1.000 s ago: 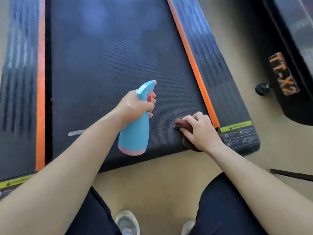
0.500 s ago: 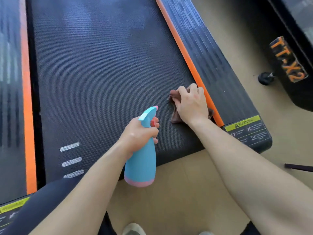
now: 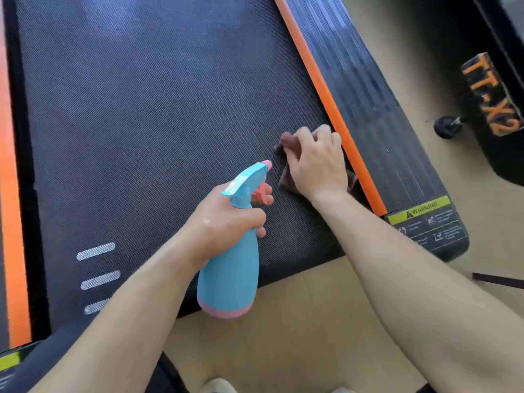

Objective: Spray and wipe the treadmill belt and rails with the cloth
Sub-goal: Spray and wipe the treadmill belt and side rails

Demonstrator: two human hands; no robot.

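Note:
The black treadmill belt point(image 3: 158, 131) fills the upper left of the head view, with a ribbed right rail point(image 3: 377, 131) edged in orange and an orange-edged left rail point(image 3: 11, 222). My left hand point(image 3: 224, 219) grips the neck of a blue spray bottle point(image 3: 229, 279) with a pink base and trigger, held over the belt's near edge. My right hand point(image 3: 317, 163) presses a brown cloth point(image 3: 286, 143) onto the belt beside the right rail. Most of the cloth is hidden under my palm.
A tan floor point(image 3: 283, 336) runs in front of the treadmill. Another black machine point(image 3: 499, 109) with orange lettering and a small wheel point(image 3: 446, 126) stands at the right. A yellow warning label point(image 3: 422, 209) marks the right rail's end. A dark bar point(image 3: 499, 280) lies on the floor.
My right hand has slid the cloth forward along the belt beside the right rail. The left hand with the bottle has drawn back toward the belt's near edge.

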